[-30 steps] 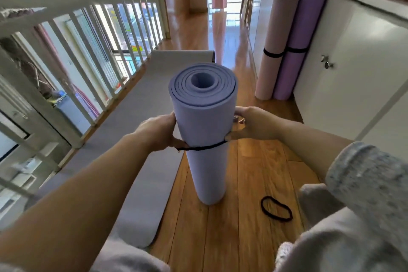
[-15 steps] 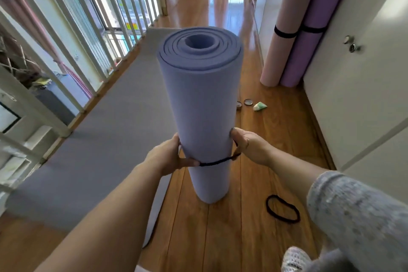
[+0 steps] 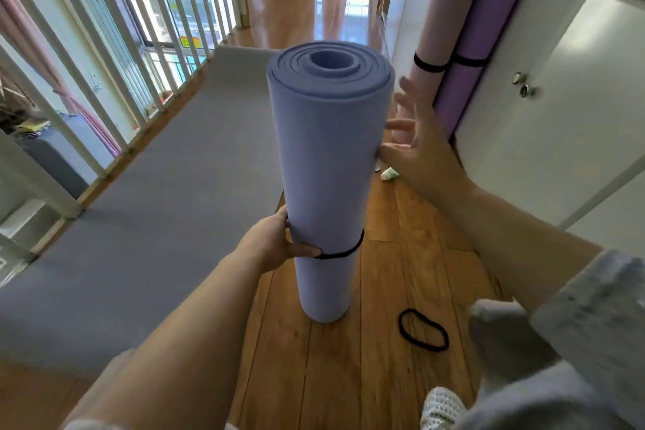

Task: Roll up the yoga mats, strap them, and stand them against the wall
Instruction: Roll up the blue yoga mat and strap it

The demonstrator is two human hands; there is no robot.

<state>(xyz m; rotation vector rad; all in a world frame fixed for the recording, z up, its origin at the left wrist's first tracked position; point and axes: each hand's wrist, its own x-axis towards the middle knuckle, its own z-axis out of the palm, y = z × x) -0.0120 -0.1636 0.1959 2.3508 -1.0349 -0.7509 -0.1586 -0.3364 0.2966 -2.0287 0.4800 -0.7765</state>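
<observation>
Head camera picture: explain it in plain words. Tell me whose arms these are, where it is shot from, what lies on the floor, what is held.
No machine here: a person wears a camera on the head, looking down at their own bare arms. The left hand grips the rolled blue mat, which stands upright on the wooden floor with a black strap round it. The right hand is open beside the roll. On the floor lie a flat grey mat and a loose black band. A pink roll and a purple roll, both strapped, stand against the wall.

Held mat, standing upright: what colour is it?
The held mat is periwinkle blue, with a black strap round its lower part; head view.
</observation>
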